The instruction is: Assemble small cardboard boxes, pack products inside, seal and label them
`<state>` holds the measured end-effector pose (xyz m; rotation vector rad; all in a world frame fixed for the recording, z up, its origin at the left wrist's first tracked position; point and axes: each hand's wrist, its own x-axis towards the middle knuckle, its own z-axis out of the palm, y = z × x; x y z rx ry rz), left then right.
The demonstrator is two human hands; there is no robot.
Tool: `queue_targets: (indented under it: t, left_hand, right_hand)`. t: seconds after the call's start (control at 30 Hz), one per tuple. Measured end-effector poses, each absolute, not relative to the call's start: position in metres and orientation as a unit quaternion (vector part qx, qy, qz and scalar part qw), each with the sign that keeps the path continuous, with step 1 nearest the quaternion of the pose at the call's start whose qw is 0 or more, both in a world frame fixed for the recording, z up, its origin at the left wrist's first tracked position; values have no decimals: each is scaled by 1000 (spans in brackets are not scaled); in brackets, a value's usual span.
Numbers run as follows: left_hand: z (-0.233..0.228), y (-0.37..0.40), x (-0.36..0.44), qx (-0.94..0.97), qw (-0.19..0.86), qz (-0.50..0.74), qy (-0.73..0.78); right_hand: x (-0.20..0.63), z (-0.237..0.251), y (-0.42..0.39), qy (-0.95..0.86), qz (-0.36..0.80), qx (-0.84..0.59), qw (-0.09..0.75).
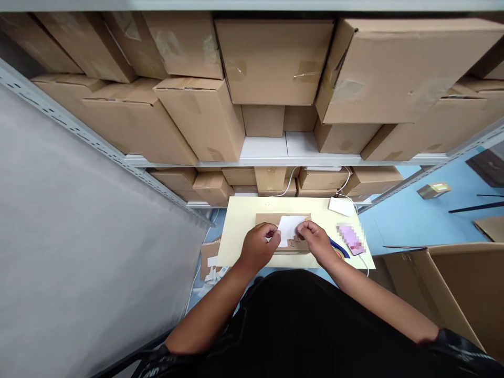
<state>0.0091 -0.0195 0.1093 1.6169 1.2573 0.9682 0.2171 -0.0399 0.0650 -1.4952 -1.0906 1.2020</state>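
Note:
A white sheet of paper (290,226), perhaps a label, is held up between my two hands. My left hand (260,242) pinches its left edge with thumb and forefinger. On the other side, my right hand (315,239) grips the sheet near its right edge, fingers closed. Below the sheet a closed cardboard box (263,218) lies on the pale yellow table (238,231), with dark printed marks on its top. Partly hidden behind my right hand is a blue curved object (339,249), which looks like a tape dispenser.
A phone (346,236) and a white block (340,206) with cables lie at the table's right. Shelves full of cardboard boxes (275,63) rise ahead. A grey wall (79,236) bounds the left; a large open carton (429,283) stands right. Paper scraps (210,278) litter the floor.

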Motion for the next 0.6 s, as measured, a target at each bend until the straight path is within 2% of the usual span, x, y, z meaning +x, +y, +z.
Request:
queue_targets:
  t: [0.13, 0.27, 0.43, 0.6]
  left_hand:
    - [114, -18, 6, 591, 500, 374, 512]
    - [103, -19, 3, 544, 545, 372, 518]
    - [81, -16, -3, 579, 468, 322, 584]
    - [50, 0, -5, 670, 357, 233, 608]
  right_hand:
    - [226, 49, -51, -338, 580, -612, 418]
    - [224, 47, -57, -306, 637, -558, 435]
    - [233, 39, -57, -358, 543, -625, 431]
    - [239, 26, -47, -518, 384, -686, 338]
